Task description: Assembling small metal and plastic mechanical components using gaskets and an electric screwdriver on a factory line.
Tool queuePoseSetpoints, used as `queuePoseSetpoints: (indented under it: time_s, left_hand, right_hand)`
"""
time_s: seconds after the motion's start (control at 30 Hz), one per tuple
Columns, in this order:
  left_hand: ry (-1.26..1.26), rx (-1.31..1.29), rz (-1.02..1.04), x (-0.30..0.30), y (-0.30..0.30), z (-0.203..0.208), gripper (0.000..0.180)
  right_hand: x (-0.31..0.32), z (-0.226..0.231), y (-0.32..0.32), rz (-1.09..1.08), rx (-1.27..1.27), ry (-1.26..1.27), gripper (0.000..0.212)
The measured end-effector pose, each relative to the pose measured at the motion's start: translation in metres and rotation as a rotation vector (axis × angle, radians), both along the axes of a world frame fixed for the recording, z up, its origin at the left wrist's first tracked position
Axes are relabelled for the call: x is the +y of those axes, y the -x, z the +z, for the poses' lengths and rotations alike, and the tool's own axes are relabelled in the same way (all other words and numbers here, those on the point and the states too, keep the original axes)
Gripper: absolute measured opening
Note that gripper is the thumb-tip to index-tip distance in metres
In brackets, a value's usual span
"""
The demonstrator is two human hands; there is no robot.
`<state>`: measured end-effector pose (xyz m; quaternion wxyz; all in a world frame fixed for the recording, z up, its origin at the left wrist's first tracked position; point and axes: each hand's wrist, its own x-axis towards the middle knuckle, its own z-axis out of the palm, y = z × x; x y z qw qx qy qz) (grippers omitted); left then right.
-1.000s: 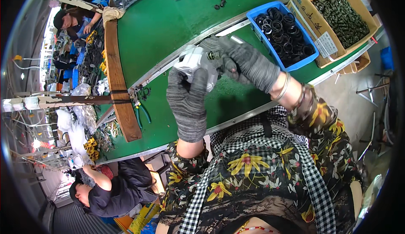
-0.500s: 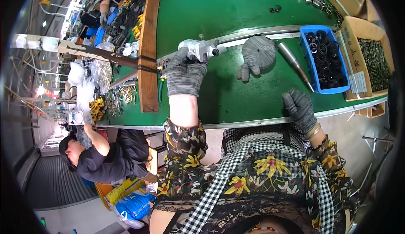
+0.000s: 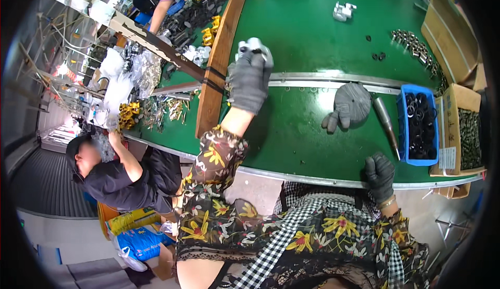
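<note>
My left hand (image 3: 249,83), in a grey knit glove, reaches forward over the green table near the wooden board. Its fingers are closed on a silver-grey cast metal part (image 3: 255,45), whose lower side the glove hides. My right hand (image 3: 380,177), gloved too, rests at the table's front edge with its fingers curled in; nothing shows in it. Ahead of it lies a metal rod-shaped tool (image 3: 383,118) with a thick grey handle and a narrow tip. A grey glove-wrapped round thing (image 3: 352,103) lies left of that tool. Farther back sits another silver cast part (image 3: 344,11).
A blue bin (image 3: 403,132) of black rings and a cardboard box (image 3: 442,132) of small dark parts stand at the right. Metal sleeves (image 3: 414,46) lie behind them. The wooden board (image 3: 221,65) borders the left. A metal rail (image 3: 323,80) crosses the table. Two co-workers sit leftward.
My left hand has moved forward with the cast part, which is turned in its grip. The view has shifted, showing more of the far table. My right hand stays at the edge, fingers more tightly curled.
</note>
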<state>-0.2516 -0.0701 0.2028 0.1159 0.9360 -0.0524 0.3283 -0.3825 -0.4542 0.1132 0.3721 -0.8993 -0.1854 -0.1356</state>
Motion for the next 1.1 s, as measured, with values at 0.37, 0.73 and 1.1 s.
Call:
queuePoseSetpoints:
  time_s: [0.37, 0.73, 1.1]
  left_hand:
    - [-0.750, -0.162, -0.203, 0.032, 0.011, 0.014, 0.032]
    - [-0.873, 0.035, -0.131, 0.064, -0.014, 0.019, 0.039]
    - [-0.010, 0.418, 0.661, 0.130, -0.122, 0.056, 0.045]
  right_hand:
    - [0.006, 0.016, 0.007, -0.007, 0.054, 0.062, 0.018]
    - [0.009, 0.010, 0.011, -0.043, -0.031, 0.053, 0.019]
    - [0.009, 0.014, 0.018, -0.047, -0.028, 0.028, 0.020]
